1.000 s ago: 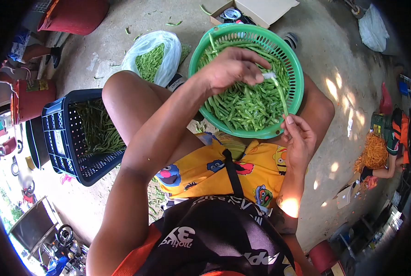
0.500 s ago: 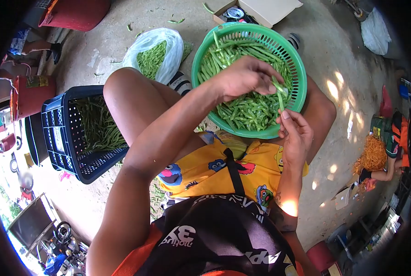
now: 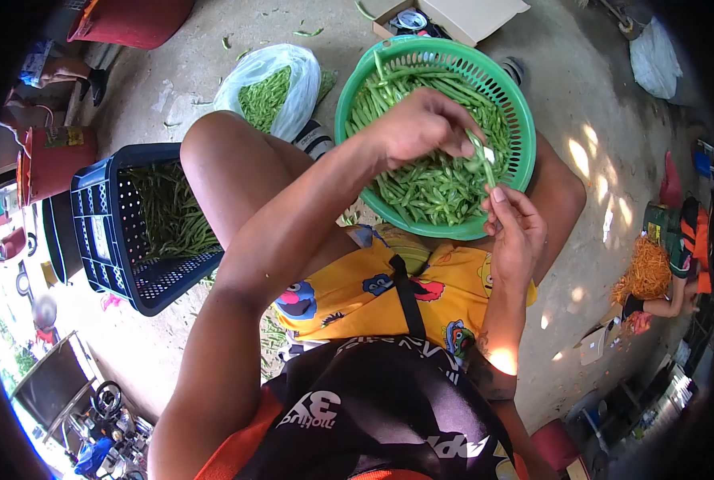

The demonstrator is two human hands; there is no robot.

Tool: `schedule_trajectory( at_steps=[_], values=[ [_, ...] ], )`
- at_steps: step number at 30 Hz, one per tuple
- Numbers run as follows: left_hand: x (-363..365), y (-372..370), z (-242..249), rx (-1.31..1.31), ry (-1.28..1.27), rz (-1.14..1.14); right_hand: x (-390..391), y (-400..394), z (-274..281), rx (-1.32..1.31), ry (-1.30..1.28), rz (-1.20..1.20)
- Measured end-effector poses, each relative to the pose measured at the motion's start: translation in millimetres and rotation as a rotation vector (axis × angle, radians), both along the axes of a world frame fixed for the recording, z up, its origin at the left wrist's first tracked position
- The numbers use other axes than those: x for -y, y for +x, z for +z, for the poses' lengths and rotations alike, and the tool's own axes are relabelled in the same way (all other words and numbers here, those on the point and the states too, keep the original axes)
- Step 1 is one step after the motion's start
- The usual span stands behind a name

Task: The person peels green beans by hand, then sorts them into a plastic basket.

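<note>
A green colander full of cut and whole green beans stands between my knees. Over it, my right hand pinches the lower end of a green bean between thumb and fingers. My left hand is curled around the bean's upper end, palm down. At its fingertips is a small bright white thing, too small to make out. Below both hands lie short slanted bean pieces, with longer whole beans toward the far rim.
On my left, a dark blue crate lies tipped, holding long beans. A clear plastic bag of cut beans sits beyond my left knee. An open cardboard box is behind the colander. Far right, another person is beside orange shreds.
My left hand has shifted slightly up and left around the bean's upper end. My right hand keeps its pinch in nearly the same place. The whole view has moved slightly.
</note>
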State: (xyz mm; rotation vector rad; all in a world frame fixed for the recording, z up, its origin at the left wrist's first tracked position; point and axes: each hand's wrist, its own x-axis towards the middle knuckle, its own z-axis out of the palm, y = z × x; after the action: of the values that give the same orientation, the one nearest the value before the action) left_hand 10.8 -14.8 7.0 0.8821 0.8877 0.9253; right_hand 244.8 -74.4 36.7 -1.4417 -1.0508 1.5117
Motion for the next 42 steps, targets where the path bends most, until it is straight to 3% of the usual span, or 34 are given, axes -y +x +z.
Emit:
schedule_trajectory(
  at_steps=[3, 10, 13, 16, 22, 28, 31, 38, 42],
  values=[
    [-7, -13, 5, -0.089, 0.015, 0.082, -4, 3, 0, -0.01, 0.0, -0.01],
    [2, 9, 3, -0.032, 0.047, -0.088, -6, -12, 2, -0.014, -0.006, -0.009],
    [-6, -8, 3, -0.015, 0.005, 0.092, -5, -7, 2, -0.016, 0.015, -0.014],
    [-7, -7, 5, -0.104, 0.071, 0.102, -8, -7, -1, -0.039, -0.01, -0.034],
    [6, 16, -1, 0.021, -0.025, 0.021, -8, -9, -4, -0.036, 0.01, -0.047],
    [8, 21, -2, -0.013, -0.01, -0.103, -10, -10, -6, 0.0, 0.03, -0.013],
    [8, 17, -2, 0.143, -0.102, -0.082, -9, -9, -2, -0.01, 0.029, -0.004],
    [10, 20, 1, 0.149, -0.098, -0.113, -5, -2, -2, -0.025, 0.007, 0.077],
    [5, 9, -3, 0.129, -0.094, -0.019, -5, -2, 2, -0.023, 0.029, 0.056]
  ],
)
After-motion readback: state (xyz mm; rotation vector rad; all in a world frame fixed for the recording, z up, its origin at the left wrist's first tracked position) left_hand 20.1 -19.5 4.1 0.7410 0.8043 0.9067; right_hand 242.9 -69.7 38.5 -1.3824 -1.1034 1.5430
